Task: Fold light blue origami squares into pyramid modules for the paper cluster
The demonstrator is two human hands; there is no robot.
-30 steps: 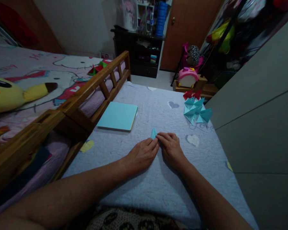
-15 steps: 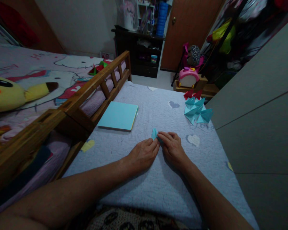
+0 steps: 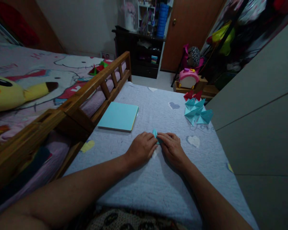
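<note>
A small piece of folded light-blue paper (image 3: 155, 132) lies on the bedsheet between my hands, its narrow pointed end facing away from me. My left hand (image 3: 142, 148) holds its left side, with the fingers curled and pressed together. From the right, my right hand (image 3: 171, 145) presses its fingertips onto the same paper. Fingers cover much of the paper's middle. Left of my hands rests a stack of square paper (image 3: 120, 116) with a light-blue sheet on top. Several light-blue folded paper pieces (image 3: 196, 111) stand at the far right, with red folded paper (image 3: 192, 95) behind them.
The pale blue sheet (image 3: 148, 188) covers the surface under my hands. A wooden bed rail (image 3: 93, 80) runs along the left, with a yellow plush toy (image 3: 7, 94) beyond it. To the right rises a pale cabinet panel (image 3: 261, 127). A dark cabinet (image 3: 139, 54) stands behind.
My left hand has shifted slightly up and left, its fingers now further along the folded paper. More of the paper's lower part shows between the hands. The right hand has barely moved.
</note>
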